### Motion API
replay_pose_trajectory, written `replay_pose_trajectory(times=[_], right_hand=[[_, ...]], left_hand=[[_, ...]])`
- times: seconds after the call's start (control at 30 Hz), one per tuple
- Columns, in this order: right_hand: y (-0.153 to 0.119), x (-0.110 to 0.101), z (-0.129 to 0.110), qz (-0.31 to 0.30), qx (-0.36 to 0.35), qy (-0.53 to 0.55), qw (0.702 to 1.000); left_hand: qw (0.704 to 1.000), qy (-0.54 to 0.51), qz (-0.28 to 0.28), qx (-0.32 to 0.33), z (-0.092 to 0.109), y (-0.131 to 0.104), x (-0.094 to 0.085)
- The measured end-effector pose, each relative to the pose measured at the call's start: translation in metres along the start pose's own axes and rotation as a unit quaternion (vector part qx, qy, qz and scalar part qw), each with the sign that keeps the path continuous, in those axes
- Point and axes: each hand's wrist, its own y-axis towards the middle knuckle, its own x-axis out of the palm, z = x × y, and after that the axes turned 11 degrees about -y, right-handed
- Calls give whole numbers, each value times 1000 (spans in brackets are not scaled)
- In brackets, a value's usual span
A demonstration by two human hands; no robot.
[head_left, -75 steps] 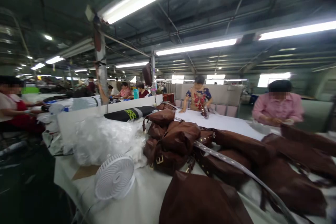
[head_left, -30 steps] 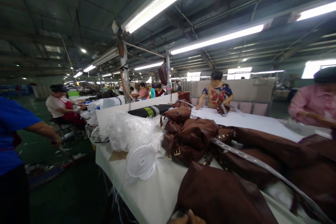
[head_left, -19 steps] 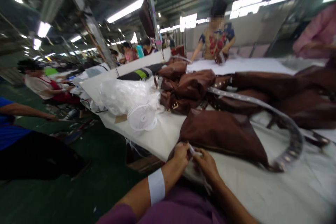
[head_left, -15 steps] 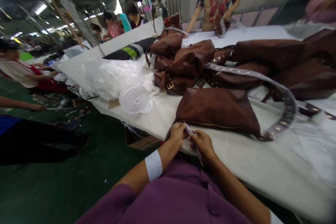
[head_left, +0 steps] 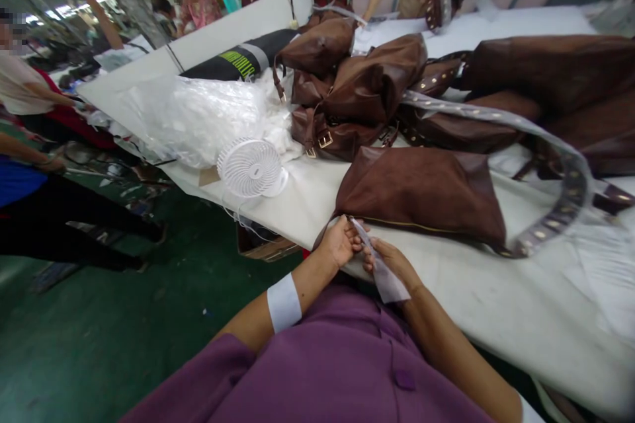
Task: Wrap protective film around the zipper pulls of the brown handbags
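Loosening from its pinch, your left hand (head_left: 341, 244) sits half-open, fingers curled, at the near corner of the dark-brown leather bag (head_left: 421, 188), leaving the translucent white plastic strip (head_left: 389, 281) pinched by your right hand (head_left: 399, 263).

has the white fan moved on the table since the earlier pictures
No. Judged against the table edge and the clear plastic behind it, the white fan stands in the same spot; only the camera view has shifted.
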Motion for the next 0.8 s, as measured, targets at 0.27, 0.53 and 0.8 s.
replay_pose_trajectory(times=[0.27,0.53,0.8], right_hand=[[-4,2,-5,9,35,6,999],[-44,-28,-13,87,-144,-237,957],[-90,-151,-51,433,-242,-218,840]], left_hand=[[998,50,4,49,-6,0,4],[991,90,50,88,-11,-15,12],[940,301,14,158,31,-81,-24]])
